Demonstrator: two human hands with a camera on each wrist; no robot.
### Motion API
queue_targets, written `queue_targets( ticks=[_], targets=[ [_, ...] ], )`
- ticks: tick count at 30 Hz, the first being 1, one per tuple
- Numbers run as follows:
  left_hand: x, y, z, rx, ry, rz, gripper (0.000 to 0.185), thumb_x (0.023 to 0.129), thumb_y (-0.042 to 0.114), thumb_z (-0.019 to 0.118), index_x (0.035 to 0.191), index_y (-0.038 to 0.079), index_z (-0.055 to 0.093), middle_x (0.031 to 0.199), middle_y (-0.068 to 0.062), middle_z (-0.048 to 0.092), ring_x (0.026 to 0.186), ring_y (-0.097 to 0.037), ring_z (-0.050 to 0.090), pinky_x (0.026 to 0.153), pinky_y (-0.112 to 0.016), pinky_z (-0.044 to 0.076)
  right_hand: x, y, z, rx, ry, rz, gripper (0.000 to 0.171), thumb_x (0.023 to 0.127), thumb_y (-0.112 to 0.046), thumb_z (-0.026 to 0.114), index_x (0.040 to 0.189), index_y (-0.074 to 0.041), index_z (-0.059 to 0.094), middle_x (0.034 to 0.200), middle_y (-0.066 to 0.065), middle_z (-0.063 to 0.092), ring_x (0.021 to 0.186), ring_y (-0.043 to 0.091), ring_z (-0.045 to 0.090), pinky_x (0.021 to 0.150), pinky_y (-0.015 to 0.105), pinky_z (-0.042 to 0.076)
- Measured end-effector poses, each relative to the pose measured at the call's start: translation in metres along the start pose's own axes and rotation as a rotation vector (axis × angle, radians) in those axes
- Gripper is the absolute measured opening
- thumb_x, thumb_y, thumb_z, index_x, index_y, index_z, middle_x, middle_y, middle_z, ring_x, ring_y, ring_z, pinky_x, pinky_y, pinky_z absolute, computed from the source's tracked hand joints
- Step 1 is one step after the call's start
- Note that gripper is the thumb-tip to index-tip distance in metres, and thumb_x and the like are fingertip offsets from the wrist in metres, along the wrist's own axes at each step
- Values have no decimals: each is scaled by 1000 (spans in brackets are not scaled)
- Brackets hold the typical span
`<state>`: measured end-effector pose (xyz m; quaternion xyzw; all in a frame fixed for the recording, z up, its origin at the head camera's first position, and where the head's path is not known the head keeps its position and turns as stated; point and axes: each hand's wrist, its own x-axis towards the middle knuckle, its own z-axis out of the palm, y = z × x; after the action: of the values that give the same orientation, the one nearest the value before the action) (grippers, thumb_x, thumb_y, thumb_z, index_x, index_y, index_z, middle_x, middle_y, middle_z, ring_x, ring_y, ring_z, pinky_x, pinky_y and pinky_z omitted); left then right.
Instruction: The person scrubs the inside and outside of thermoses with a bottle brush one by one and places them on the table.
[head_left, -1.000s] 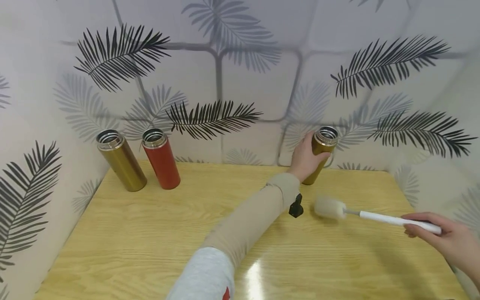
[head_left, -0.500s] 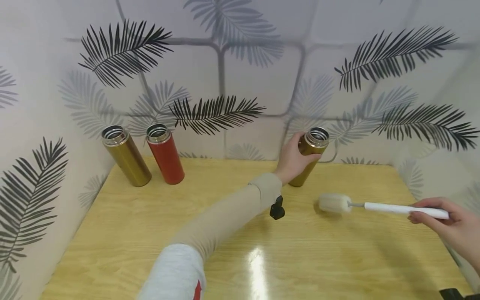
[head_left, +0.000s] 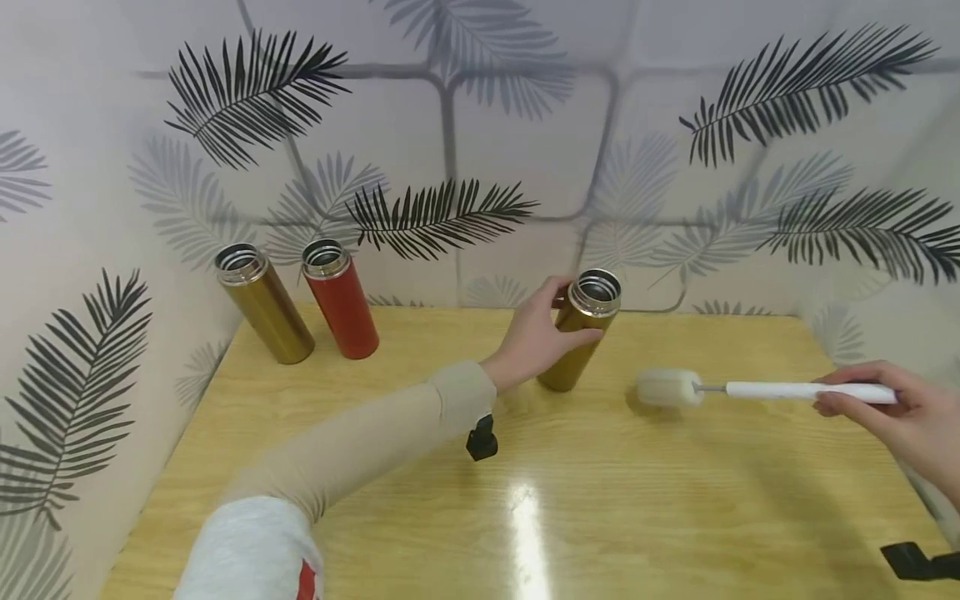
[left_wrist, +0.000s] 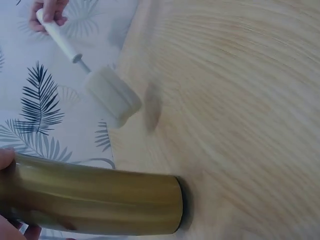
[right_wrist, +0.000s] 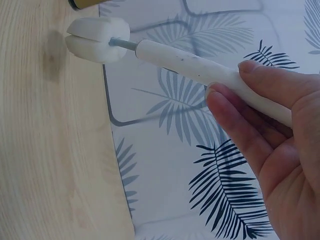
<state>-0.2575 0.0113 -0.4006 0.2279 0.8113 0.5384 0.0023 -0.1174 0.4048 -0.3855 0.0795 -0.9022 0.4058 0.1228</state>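
My left hand (head_left: 534,340) grips a gold vacuum flask (head_left: 576,350) near its neck, thumb in front and fingers behind. The flask has no lid, and its steel mouth faces up. In the left wrist view the gold flask (left_wrist: 100,195) shows its base close to the tabletop. My right hand (head_left: 900,408) pinches the white handle of a sponge bottle brush (head_left: 780,391) between thumb and fingers. The brush lies level over the table, its pale sponge head pointing left toward the flask. In the right wrist view the sponge head (right_wrist: 95,40) has a slit along it.
Another lidless gold flask (head_left: 273,317) and a red lidless flask (head_left: 347,312) stand side by side at the back left of the wooden table (head_left: 420,500). A wall with leaf-patterned covering (head_left: 510,167) rises directly behind the table's back edge.
My left hand has brought the gold flask left and nearer to me, away from the back right. The brush in my right hand has stayed nearly in place, now more level.
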Motion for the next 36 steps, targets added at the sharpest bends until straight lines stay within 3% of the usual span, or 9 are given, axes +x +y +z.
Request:
queue_targets(
  ticks=[9, 21, 29, 36],
  targets=[
    [-42, -7, -29, -26, 15, 7, 70, 86, 23, 88, 146, 13, 52, 137, -2, 63, 124, -20, 59, 104, -42, 52, 12, -8, 8, -41, 21, -28, 16, 100, 8, 62, 116, 6, 61, 93, -28, 67, 78, -12, 67, 68, 4, 50],
    [-86, -17, -51, -91, 11, 5, 69, 87, 19, 87, 147, 16, 51, 137, 2, 61, 124, -17, 58, 96, -42, 58, 30, -23, 32, -19, 1, -41, 21, 98, 3, 68, 117, 1, 60, 102, -30, 67, 77, -5, 71, 72, 5, 51],
    [-101, -22, -50, -86, 11, 13, 71, 87, 21, 88, 147, 15, 51, 137, 2, 61, 123, -16, 58, 93, -36, 59, 41, -40, 38, -18, 24, -91, 24, 99, 2, 68, 121, 0, 60, 101, -25, 68, 78, -8, 70, 73, 6, 52],
    [-105, -28, -49, -79, -17, 64, 72, 88, 19, 86, 149, 15, 49, 141, 1, 60, 127, -18, 57, 95, -36, 58, 49, -57, 40, -6, 78, -108, 32, 99, 2, 68, 129, -1, 61, 103, -28, 67, 77, -9, 68, 75, 4, 50]
  ],
)
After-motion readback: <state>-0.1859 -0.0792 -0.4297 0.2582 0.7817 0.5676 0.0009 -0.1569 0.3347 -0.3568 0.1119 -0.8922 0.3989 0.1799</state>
